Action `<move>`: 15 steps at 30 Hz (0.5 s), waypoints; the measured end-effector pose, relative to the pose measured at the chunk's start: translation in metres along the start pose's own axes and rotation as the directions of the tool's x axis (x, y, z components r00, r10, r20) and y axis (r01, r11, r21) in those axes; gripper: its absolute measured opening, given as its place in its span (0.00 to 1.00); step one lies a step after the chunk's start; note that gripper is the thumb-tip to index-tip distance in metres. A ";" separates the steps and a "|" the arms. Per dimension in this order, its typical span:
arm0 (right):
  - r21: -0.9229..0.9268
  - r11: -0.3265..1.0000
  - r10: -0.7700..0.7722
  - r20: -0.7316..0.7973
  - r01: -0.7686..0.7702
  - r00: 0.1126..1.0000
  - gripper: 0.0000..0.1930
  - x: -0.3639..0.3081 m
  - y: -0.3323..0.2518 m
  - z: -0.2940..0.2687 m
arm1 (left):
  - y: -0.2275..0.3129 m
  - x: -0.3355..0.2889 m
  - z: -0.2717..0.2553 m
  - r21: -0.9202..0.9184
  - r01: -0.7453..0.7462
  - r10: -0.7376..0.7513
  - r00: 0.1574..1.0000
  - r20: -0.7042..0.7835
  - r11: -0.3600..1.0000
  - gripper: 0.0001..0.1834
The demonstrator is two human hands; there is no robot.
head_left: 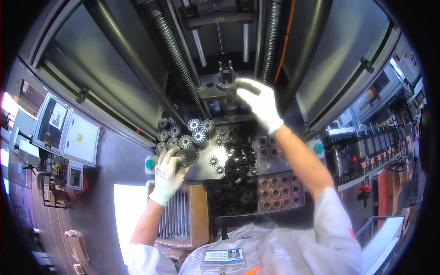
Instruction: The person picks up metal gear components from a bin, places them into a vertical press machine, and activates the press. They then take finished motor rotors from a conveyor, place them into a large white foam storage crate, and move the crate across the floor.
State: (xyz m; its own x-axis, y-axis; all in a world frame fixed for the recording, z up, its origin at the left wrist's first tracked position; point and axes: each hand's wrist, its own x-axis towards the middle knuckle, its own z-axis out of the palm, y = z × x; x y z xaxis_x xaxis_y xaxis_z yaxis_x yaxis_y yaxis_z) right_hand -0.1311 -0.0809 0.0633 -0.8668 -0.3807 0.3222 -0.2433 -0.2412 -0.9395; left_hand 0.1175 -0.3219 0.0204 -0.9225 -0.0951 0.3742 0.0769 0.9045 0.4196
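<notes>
My left hand [167, 176], in a white glove, closes on a slotted metal rotor core [189, 157] lying on its side. Just beyond it several more toothed cores [174, 130] stand grouped at the left of the metal worktable [201, 170]. My gloved right hand [260, 101] is raised at the press, beside a round steel fixture [225, 81] with upright prongs. Its thumb and forefinger are apart, with nothing visible between them. Black star-shaped pieces [238, 160] are heaped on the table between my arms, a few lying loose on the bare metal.
Clear trays of copper-coloured rings [278, 192] lie at the right. A cardboard box [199, 215] with metal rods [175, 215] stands near my left forearm. Green buttons [150, 163] flank the table. Thick press columns [133, 59] and coiled springs [271, 41] rise around the fixture.
</notes>
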 end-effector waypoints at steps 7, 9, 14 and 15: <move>-0.144 0.988 0.032 -0.158 -0.055 0.987 0.19 0.075 0.043 0.016 | 0.016 0.014 -0.005 -0.331 0.118 -0.147 0.987 -0.063 0.936 0.18; -0.357 0.921 0.112 -0.138 -0.155 0.984 0.21 0.085 0.066 0.011 | 0.016 0.020 0.005 -0.358 0.100 -0.138 0.987 -0.081 0.928 0.17; -0.360 0.887 0.251 -0.150 -0.289 0.956 0.19 0.110 0.080 0.004 | 0.020 0.063 0.018 -0.381 0.019 -0.076 0.988 -0.136 0.924 0.17; -0.358 0.887 0.253 -0.151 -0.291 0.956 0.19 0.110 0.082 0.004 | 0.019 0.075 0.023 -0.403 0.003 -0.071 0.985 -0.154 0.915 0.17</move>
State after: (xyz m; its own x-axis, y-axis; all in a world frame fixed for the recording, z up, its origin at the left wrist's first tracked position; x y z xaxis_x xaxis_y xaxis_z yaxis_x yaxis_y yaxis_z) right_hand -0.2443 -0.1461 0.0221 -0.9555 -0.2902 0.0528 -0.1194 0.2167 -0.9689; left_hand 0.0410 -0.3019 0.0376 -0.8562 -0.2224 0.4662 0.2196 0.6602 0.7182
